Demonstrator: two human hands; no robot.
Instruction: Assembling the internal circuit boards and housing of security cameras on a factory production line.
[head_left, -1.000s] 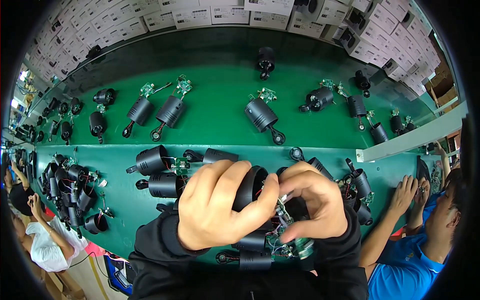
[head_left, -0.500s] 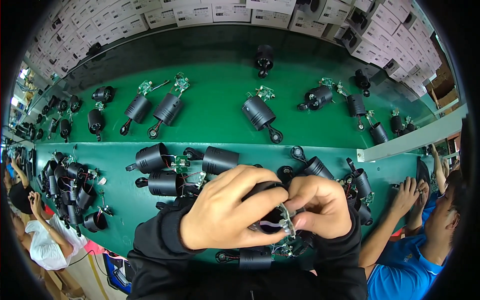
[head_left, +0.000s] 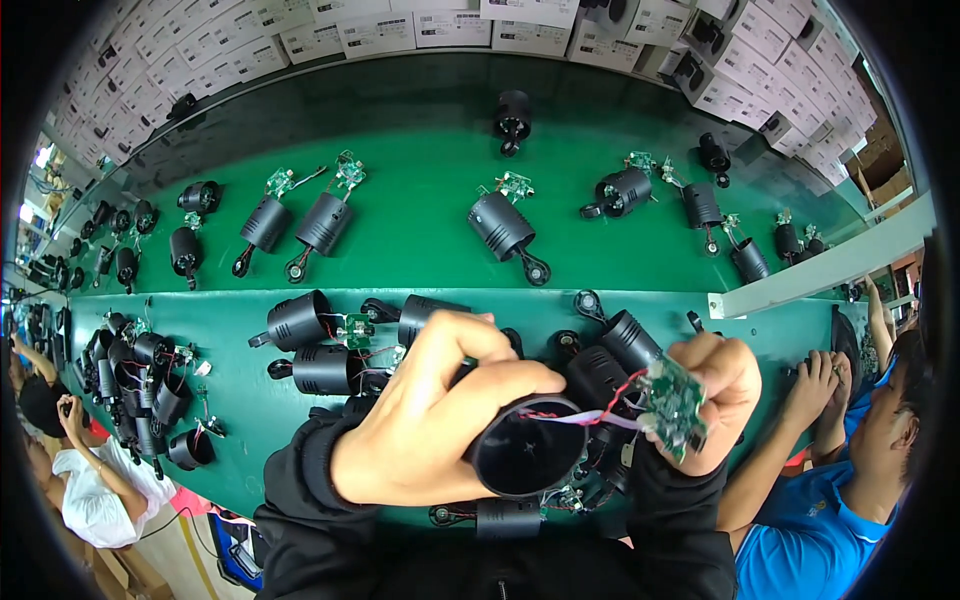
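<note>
My left hand is wrapped round a black cylindrical housing, its open mouth turned toward me so that the hollow inside shows. Red and white wires run out of that mouth to a green circuit board. My right hand pinches the board by its right edge, well apart from the housing. Beneath and behind both hands lie more black housings, partly covered by them. Near my body another housing rests on its side.
To the left is a heap of housings with boards. A raised green shelf holds a spread row of them, with white boxes stacked behind. A white metal bar crosses at right. Co-workers sit on both sides, one in a blue shirt.
The circuit board has come away from the housing's mouth, drawn rightward by my right hand, and its wires now stretch between them. My left hand has turned the housing's opening into view.
</note>
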